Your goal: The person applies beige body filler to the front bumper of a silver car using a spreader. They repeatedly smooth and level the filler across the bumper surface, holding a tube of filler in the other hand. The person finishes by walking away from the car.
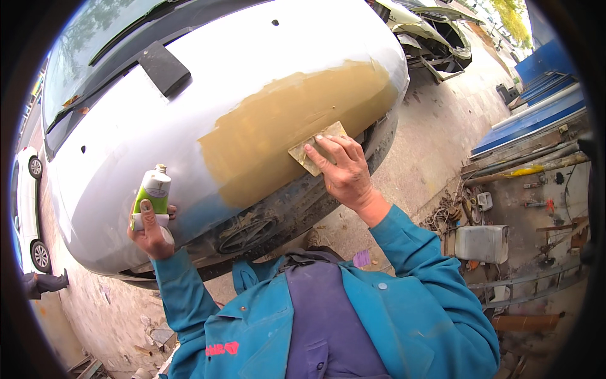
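Note:
My right hand (348, 177) grips a thin, flat putty spreader (305, 160), its fingers spread over the blade. The spreader rests on the front edge of a broad tan putty patch (284, 120), which covers much of the front of a silver-white car hood (158, 126). Over the hood's left front, my left hand (153, 240) is wrapped round a green and white tube (153, 189), its narrow nozzle end pointing up. Something white sits low in the same grip; its kind is unclear.
A dark rectangular block (164, 67) lies on the hood near the windshield. Below the hood is the exposed dark front end (246, 235). At right are a white plastic container (481, 244), pipes and scrap. A white car (28, 208) stands left, a damaged vehicle (435, 35) beyond.

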`<state>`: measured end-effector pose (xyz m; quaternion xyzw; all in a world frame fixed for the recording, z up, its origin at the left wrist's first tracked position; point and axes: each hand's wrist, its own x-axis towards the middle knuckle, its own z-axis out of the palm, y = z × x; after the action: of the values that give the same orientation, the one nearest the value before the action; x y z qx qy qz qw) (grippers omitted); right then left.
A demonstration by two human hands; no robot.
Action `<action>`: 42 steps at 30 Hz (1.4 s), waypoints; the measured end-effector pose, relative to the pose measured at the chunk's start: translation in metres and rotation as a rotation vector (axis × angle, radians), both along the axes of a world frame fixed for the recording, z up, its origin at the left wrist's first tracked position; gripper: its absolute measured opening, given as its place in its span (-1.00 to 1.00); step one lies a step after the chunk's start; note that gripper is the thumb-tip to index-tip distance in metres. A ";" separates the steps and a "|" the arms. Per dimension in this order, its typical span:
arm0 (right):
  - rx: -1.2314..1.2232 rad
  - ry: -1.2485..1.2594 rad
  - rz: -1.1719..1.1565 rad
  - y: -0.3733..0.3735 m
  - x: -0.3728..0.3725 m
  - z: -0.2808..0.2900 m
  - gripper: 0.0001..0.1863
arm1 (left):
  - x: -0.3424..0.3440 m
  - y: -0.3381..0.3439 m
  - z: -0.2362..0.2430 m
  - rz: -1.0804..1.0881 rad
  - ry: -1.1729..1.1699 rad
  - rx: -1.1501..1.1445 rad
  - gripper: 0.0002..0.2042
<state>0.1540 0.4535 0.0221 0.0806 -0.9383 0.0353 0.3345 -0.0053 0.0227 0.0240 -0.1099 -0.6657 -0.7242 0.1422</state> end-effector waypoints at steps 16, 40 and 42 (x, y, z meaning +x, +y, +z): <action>-0.023 -0.030 0.047 0.028 -0.021 0.042 -0.46 | -0.002 -0.001 -0.002 -0.012 0.012 0.010 -0.51; -0.026 -0.127 0.074 -0.019 0.021 0.041 -0.49 | -0.002 0.000 -0.001 -0.045 0.026 0.008 -0.51; -0.039 -0.113 0.083 -0.027 0.010 0.046 -0.48 | -0.001 0.001 -0.001 -0.039 0.029 0.010 -0.51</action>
<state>0.1644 0.4267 0.0679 0.1108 -0.9506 0.0718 0.2809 -0.0064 0.0236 0.0231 -0.1326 -0.6577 -0.7285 0.1384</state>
